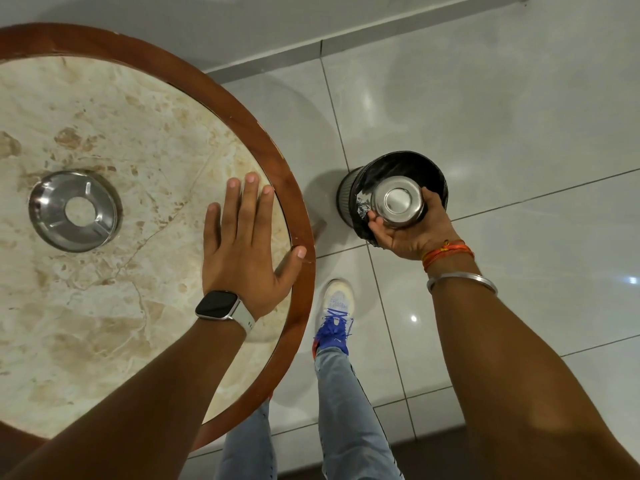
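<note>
Right hand (405,230) curls round the small polished-steel bowl (398,202), held bottom-up over the black lined waste bin (415,164) on the floor | left hand (242,244) flat, fingers straight, at the right edge of the round wood-rimmed marble table (299,202) | I judge the bowl light, rigid and slick: grip its side wall, not the base.

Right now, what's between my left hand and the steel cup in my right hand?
Between left hand and steel cup, the head view shows the table's wooden rim, tiled floor, then the near wall of the black bin.
</note>
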The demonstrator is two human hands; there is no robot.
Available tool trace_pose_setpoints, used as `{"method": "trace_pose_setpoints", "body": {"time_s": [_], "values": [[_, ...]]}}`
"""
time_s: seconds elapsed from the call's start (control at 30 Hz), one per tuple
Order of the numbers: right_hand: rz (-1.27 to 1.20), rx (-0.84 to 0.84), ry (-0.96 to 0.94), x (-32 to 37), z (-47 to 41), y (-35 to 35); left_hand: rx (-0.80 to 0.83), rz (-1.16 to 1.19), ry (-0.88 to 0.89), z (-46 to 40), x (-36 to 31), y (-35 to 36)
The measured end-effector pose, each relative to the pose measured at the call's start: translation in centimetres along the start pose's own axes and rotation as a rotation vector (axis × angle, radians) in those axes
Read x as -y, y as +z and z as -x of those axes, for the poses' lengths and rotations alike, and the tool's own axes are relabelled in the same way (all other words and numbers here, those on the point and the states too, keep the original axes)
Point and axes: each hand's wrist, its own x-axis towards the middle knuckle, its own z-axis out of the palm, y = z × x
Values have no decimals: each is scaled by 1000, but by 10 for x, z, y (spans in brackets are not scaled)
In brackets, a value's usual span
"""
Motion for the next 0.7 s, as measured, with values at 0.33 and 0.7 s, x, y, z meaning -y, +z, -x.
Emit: {"method": "trace_pose_setpoints", "body": {"time_s": [0.33, 0.7], "values": [[21, 20, -44, 5, 6, 6, -8, 18, -7, 1, 1, 1], [-33, 107, -69, 1, 33, 1, -65, 132, 82, -5, -31, -10]]}}
